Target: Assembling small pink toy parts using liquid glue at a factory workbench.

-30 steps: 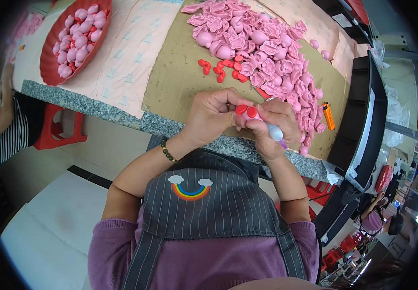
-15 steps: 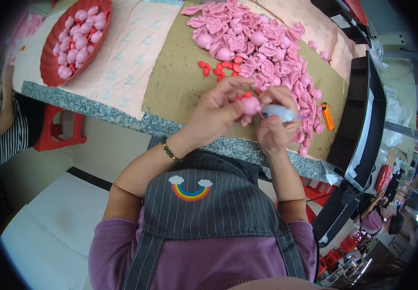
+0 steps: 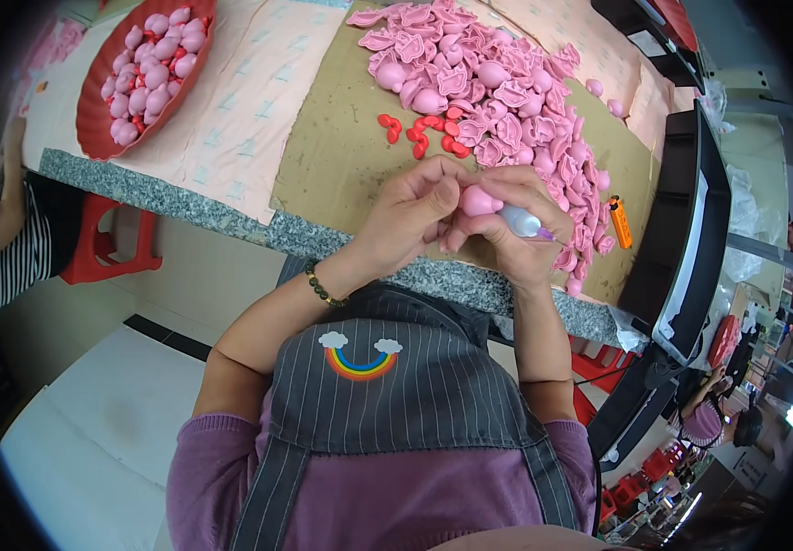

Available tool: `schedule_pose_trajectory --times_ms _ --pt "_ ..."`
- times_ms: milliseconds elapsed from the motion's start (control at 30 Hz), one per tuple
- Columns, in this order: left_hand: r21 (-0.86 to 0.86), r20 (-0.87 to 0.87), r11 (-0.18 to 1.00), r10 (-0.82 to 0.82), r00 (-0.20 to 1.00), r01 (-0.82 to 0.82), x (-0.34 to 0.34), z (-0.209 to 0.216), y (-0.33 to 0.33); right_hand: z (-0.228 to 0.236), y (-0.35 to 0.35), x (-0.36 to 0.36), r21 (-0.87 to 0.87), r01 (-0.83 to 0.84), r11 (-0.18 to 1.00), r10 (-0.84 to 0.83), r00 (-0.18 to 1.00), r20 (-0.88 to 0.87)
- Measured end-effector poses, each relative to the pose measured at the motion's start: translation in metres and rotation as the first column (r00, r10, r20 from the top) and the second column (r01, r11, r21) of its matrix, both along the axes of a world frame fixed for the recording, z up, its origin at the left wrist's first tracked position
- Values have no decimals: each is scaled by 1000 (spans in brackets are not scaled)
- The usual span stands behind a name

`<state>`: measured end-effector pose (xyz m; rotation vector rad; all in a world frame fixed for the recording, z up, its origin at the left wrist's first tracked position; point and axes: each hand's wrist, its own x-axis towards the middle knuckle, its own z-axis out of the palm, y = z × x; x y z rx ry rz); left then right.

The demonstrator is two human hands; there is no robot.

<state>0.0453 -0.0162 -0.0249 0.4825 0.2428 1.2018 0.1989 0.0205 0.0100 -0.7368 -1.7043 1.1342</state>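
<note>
Above the table's near edge [image 3: 185, 209], your left hand [image 3: 417, 207] curls nearly closed around a round pink piece [image 3: 479, 199], and your right hand [image 3: 536, 213] wraps a pale bottle [image 3: 519, 220] right beside it; whether your right fingers touch the piece, you cannot tell. Leftward, you have room across the brown sheet [image 3: 323, 179] to its left edge. Beyond your knuckles lie red pieces [image 3: 424, 131], then the pink heap [image 3: 497, 87], spreading down toward the near right corner. An orange tool [image 3: 621, 223] and black tray [image 3: 667, 220] bound your right; a red dish [image 3: 94, 110] stands near the far left corner.
</note>
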Motion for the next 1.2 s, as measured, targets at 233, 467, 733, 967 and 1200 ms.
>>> schedule_pose_trajectory --times_ms 233,467,733,967,1200 --pt "212 -294 917 391 873 -339 10 9 -3 -11 -5 2 -98 11 995 -31 980 -199" --pt "510 -456 739 667 590 -440 9 6 -8 -17 -13 -6 -147 -3 989 -51 932 -359" --pt "504 -458 742 663 592 -442 10 9 -8 -22 -16 -6 -165 28 986 -90 918 -386" --pt "459 -473 775 627 619 -434 10 9 -7 -19 -16 -6 -264 41 964 -145 909 -390" --pt "250 -286 864 497 819 -437 8 15 -5 -11 -3 2 194 186 963 -187 982 -15"
